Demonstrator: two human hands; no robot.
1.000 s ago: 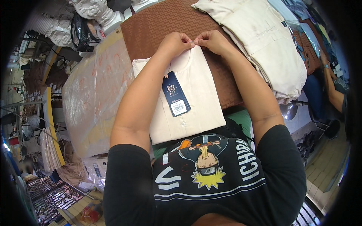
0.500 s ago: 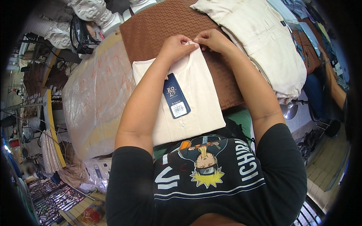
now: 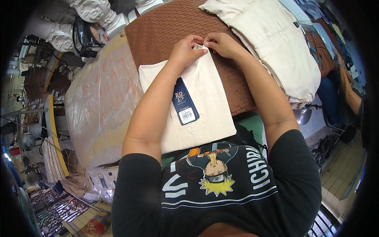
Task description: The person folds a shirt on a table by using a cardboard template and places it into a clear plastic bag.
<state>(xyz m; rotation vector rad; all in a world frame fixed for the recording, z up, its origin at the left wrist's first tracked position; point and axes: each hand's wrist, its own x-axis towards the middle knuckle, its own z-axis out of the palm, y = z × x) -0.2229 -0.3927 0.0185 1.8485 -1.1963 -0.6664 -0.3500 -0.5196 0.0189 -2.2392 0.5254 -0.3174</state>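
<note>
A folded cream shirt (image 3: 209, 106) with a buttoned front lies before me, its near end against my body. A dark blue hang tag (image 3: 188, 93) with a white barcode sticker rests on its front. My left hand (image 3: 186, 51) reaches over the shirt to its far right corner, thumb on the cloth and fingers curled around the edge. On the other side of that corner, my right hand (image 3: 222, 44) pinches with thumb and forefinger. The two hands' fingertips nearly meet, and they partly hide the bit of cloth between them.
Beneath the shirt is a brown patterned surface (image 3: 166, 29). To the right lies a pile of cream garments (image 3: 276, 51). A large plastic-wrapped bundle (image 3: 104, 98) stands on the left. White ornate columns (image 3: 94, 14) rise behind it. Another person's arm (image 3: 349, 85) shows at far right.
My left thumb and fingers have spread slightly apart at the corner. My right hand has shifted very little. The hang tag has slid slightly; the shirt stays in place.
</note>
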